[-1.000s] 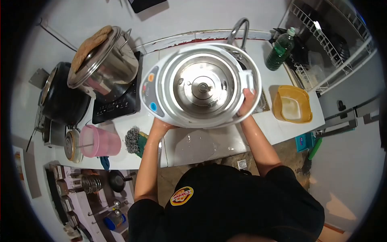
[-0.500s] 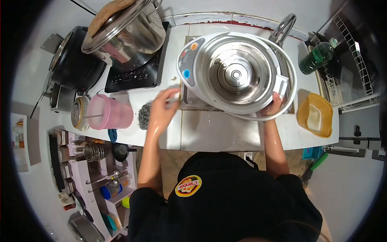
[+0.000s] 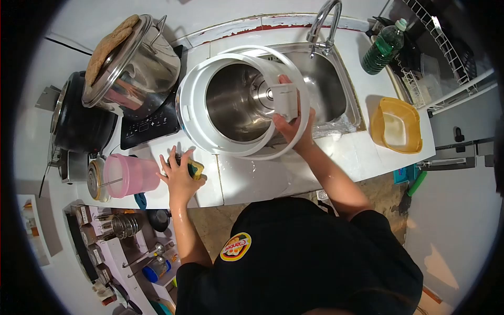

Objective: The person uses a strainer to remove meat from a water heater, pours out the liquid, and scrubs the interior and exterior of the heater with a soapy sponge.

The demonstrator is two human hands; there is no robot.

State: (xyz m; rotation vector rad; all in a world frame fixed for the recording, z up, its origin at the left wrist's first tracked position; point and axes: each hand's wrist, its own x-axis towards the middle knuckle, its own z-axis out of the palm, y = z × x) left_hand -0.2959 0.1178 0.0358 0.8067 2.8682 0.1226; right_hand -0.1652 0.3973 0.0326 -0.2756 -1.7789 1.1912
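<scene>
Right hand [image 3: 293, 125] is gripping the pot [image 3: 231, 107] rim, fingers curled tight, sink [image 3: 326, 86] just beyond. Left hand [image 3: 178, 176] is clasping the sponge [image 3: 196, 168], pink jug [image 3: 131, 176] beside its fingers.

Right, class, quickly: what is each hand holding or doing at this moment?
Left hand: closed over the sponge.
Right hand: closed on the rim of the white pot.

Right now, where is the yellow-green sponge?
In the head view, the yellow-green sponge lies on the white counter under the left hand, beside the pink plastic jug.
</scene>
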